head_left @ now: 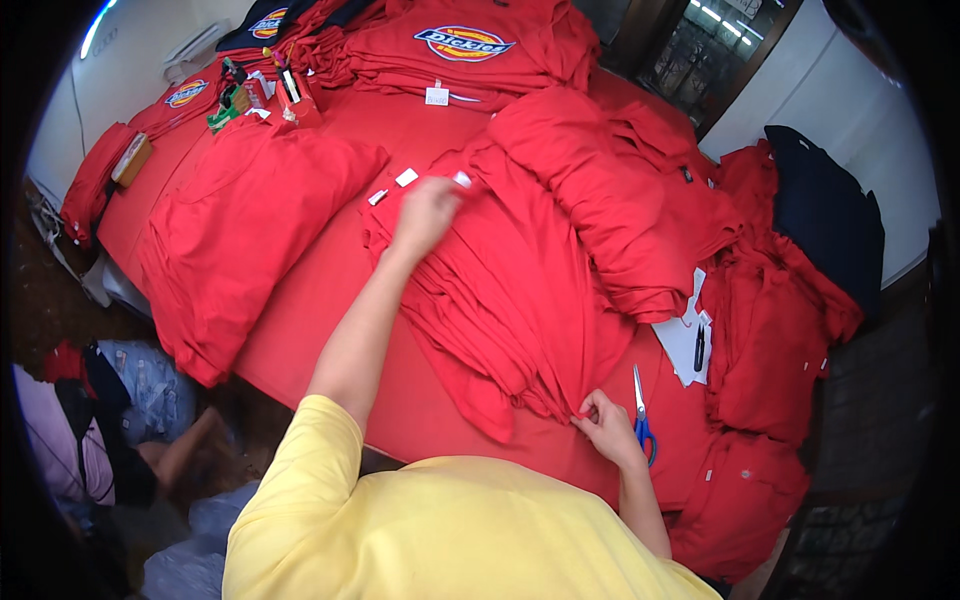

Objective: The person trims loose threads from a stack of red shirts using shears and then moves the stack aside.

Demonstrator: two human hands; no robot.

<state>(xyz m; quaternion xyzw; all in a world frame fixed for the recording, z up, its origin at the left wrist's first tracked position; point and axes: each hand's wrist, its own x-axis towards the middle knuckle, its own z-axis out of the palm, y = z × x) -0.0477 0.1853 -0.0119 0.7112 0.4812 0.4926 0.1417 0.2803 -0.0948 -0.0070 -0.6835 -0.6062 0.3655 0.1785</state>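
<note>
Head view: noted a red garment pile (510, 275) lying between the hands, running from beneath and beside the left hand (428, 212) down to the right hand (608, 428), pinched there at its near edge between thumb and fingertip. Could not tell the left hand's finger state through blur; observed white labels (406, 177) just left of it. Recorded blue-handled scissors (641, 420) just right of the right hand.

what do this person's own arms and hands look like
A yellow top with a short left sleeve leaves both forearms bare. The left hand, blurred, and the right hand wear no gloves.
</note>
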